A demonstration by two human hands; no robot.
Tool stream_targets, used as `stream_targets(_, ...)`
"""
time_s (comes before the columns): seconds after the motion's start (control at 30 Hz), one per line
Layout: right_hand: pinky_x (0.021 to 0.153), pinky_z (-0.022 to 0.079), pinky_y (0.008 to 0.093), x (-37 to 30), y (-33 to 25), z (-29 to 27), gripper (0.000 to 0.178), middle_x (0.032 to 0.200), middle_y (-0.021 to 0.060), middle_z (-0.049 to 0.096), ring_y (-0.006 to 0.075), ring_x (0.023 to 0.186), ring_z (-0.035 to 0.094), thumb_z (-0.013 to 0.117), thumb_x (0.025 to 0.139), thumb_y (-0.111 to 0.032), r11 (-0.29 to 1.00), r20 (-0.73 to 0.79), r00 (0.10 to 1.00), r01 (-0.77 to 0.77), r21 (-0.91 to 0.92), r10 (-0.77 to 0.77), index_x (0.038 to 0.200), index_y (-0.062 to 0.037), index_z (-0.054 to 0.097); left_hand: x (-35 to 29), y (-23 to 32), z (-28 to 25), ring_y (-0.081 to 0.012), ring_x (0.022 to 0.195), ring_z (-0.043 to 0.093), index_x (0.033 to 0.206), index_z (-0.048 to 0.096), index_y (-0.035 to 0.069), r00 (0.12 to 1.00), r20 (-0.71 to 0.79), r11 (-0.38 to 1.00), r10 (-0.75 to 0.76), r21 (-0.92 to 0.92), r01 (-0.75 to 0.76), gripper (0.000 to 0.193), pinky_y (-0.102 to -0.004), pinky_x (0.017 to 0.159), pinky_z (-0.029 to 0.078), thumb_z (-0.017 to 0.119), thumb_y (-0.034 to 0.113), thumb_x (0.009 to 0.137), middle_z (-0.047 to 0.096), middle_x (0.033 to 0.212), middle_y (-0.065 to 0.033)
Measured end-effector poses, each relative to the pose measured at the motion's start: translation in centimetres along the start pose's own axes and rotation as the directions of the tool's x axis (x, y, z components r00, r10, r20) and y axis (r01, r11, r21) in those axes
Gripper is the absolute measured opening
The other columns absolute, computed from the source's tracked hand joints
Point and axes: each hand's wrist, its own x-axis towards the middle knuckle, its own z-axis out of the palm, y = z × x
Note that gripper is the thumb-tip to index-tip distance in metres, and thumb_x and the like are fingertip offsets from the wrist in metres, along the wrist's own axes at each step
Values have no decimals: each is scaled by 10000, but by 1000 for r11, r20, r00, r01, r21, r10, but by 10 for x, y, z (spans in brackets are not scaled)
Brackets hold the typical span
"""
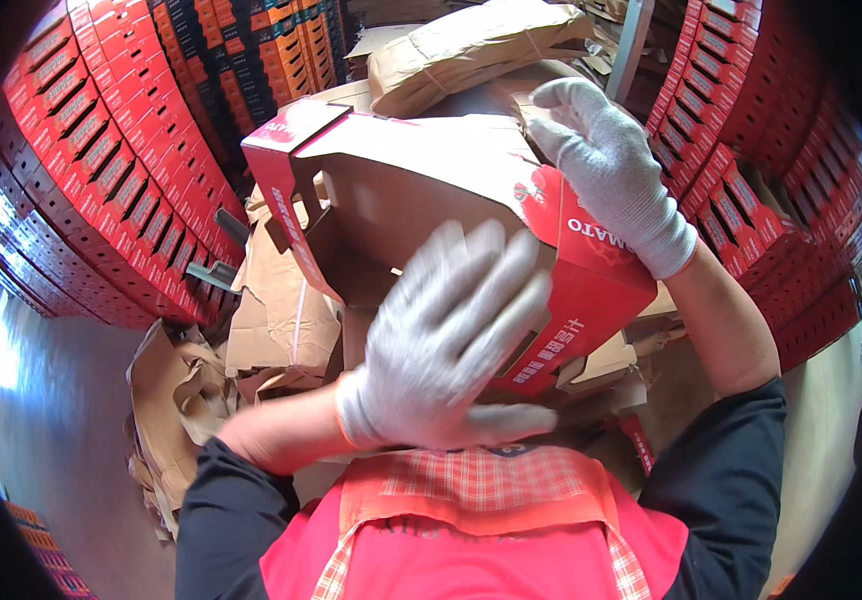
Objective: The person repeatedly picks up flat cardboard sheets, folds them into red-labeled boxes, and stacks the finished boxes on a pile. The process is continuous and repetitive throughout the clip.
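Note:
A red and white cardboard carton [601, 300] stands tilted in front of me, its brown inside showing through the opening. My left hand [451, 335], in a pale grey work glove, is in front of the carton's near side, its fingers stretched out and slightly blurred; it holds nothing. My right hand [596, 150], gloved alike, is at the carton's right corner, fingers and thumb apart. Whether its palm presses on the corner is hidden. Under and beside the carton lie bundles of flat brown cardboard [281, 310], one tied with a pale strap.
Tall stacks of red cartons rise at the left [101, 150] and right [711, 100]. Dark and orange crates [251, 60] stand behind on the left. A strapped brown paper bundle [471, 50] lies beyond the carton. Torn brown cardboard [176, 400] sits at the lower left, above the grey floor [61, 400].

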Motion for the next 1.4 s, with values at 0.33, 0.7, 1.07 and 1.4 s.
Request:
stream_targets(0.33, 770, 551, 386, -10, 5, -58, 401, 934, 173, 684, 283, 874, 701, 682, 926, -229, 885, 150, 989, 59, -463, 13, 1247, -49, 522, 128, -70, 12, -281, 916, 629, 984, 628, 50, 730, 618, 944, -292, 63, 325, 651, -392, 816, 495, 794, 607, 690, 642, 928, -142)
stream_targets(0.7, 637, 519, 432, 10, 20, -46, 319, 714, 164, 652, 352, 689, 656, 509, 957, -287, 678, 577, 810, 485, -552, -110, 775, -66, 648, 98, -64, 18, -346, 805, 686, 982, 687, -49, 904, 377, 979, -201, 41, 201, 887, -450, 783, 538, 686, 766, 631, 695, 819, -204)
stream_targets(1.07, 841, 522, 381, 4, -3, -9, 372, 960, 143, 685, 300, 933, 670, 672, 852, -377, 992, 488, 868, 124, -29, -94, 1072, -78, 685, 80, -68, 13, -292, 1001, 653, 1275, 554, 0, 940, -210, 814, -270, -572, 107, 537, -396, 896, 514, 729, 301, 866, 622, 1192, -199)
stream_targets(1.4, 807, 526, 304, 13, 63, -60, 445, 943, 134, 697, 223, 878, 665, 756, 741, -293, 985, 480, 867, -170, 23, 138, 1063, 0, 662, -89, -50, -50, -309, 1135, 624, 1374, 483, -75, 943, -158, 917, -294, -324, 232, 496, -423, 947, 507, 403, 249, 1007, 629, 1245, -223)
